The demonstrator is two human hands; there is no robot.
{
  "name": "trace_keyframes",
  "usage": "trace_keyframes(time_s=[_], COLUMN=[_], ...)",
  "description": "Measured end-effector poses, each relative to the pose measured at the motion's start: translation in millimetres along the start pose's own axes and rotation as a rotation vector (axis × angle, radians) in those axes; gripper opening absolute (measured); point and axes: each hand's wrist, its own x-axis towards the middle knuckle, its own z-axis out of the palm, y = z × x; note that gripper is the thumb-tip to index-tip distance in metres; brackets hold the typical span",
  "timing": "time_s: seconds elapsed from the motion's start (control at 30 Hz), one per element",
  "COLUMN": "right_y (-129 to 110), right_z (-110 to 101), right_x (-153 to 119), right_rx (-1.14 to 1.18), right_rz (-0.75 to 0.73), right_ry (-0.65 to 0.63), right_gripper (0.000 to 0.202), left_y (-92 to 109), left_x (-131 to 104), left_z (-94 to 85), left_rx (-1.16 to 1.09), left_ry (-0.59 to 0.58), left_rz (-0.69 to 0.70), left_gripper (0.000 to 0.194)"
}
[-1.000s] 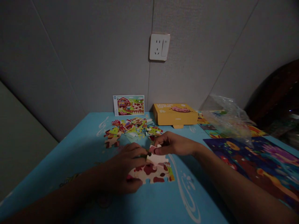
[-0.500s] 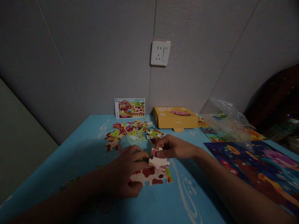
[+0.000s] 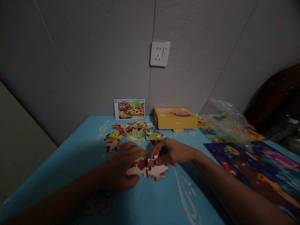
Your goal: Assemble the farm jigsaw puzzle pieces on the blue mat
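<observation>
A white and brown jigsaw puzzle piece [image 3: 157, 171] is pinched in the fingers of my right hand [image 3: 172, 151]. It lies over or against the right end of a joined puzzle section [image 3: 140, 166] with brown cow patches; I cannot tell whether it is locked in. My left hand [image 3: 123, 165] rests at the left of this section with fingers stretched out and thumb apart, covering part of it. Beyond both hands is a loose heap of puzzle pieces [image 3: 133, 129], and one brown-patched piece [image 3: 112, 146] lies at its near left.
A farm picture card [image 3: 130, 109] leans on the wall behind the heap. Right of it stands a yellow puzzle box [image 3: 176, 118] with its flap out. A clear plastic bag [image 3: 231, 125] and a dark blue picture puzzle [image 3: 255, 168] occupy the table's right side.
My right hand has brought its piece nearer to me and lower, over the section's right end, which is now covered. The left hand has shifted slightly left.
</observation>
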Motion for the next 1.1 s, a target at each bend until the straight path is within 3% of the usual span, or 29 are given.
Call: trace_keyframes(time_s=[0.27,0.5,0.73,0.87,1.1], right_y=[-4,3,8,7,-4], right_z=[-7,-27,-38,-39,-21], right_x=[-5,-15,-19,-19,-14], right_rx=[-0.028,-0.118,-0.151,-0.144,-0.103], right_rz=[0.045,0.200,0.245,0.239,0.207], right_ry=[0.006,-0.127,-0.061,-0.004,-0.077], right_gripper=[0.028,0.035,0.038,0.037,0.041], left_y=[-4,-9,-7,-7,-6], left_x=[-2,-3,-1,0,1], left_z=[2.9,5.0,2.5,3.0,1.8], left_rx=[0.009,0.024,0.012,-0.018,-0.043], left_ry=[-0.027,-0.002,0.014,0.043,0.018], left_rz=[0.067,0.125,0.156,0.198,0.183], left_gripper=[0.062,0.047,0.046,0.049,0.048])
